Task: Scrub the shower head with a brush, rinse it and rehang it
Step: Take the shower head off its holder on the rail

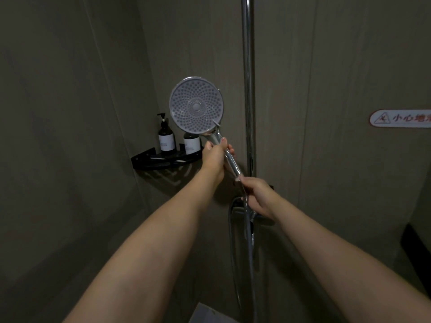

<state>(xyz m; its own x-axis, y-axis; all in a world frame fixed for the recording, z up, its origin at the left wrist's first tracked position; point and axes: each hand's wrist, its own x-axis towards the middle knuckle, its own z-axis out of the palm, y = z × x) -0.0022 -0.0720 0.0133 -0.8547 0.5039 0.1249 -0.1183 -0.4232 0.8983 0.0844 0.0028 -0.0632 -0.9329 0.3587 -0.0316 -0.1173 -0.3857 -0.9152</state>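
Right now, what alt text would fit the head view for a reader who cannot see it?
Two bare hands hold a round shower head by its chrome handle, spray face toward the camera: left hand upper, right hand at the hose end. Behind stand a chrome riser pipe and a black corner shelf with two pump bottles.

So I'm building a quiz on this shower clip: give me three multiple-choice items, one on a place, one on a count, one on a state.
1. Where do the dark pump bottles stand?
A. black corner shelf
B. floor
C. chrome rail

2. How many bottles show?
A. one
B. two
C. four

3. The round grey shower head is:
A. hung on the rail
B. lying on the floor
C. held by both hands

Answers:
1 A: the bottles sit on the black corner shelf.
2 B: two labels show.
3 C: the left hand and the right hand grip the shower head by its handle.
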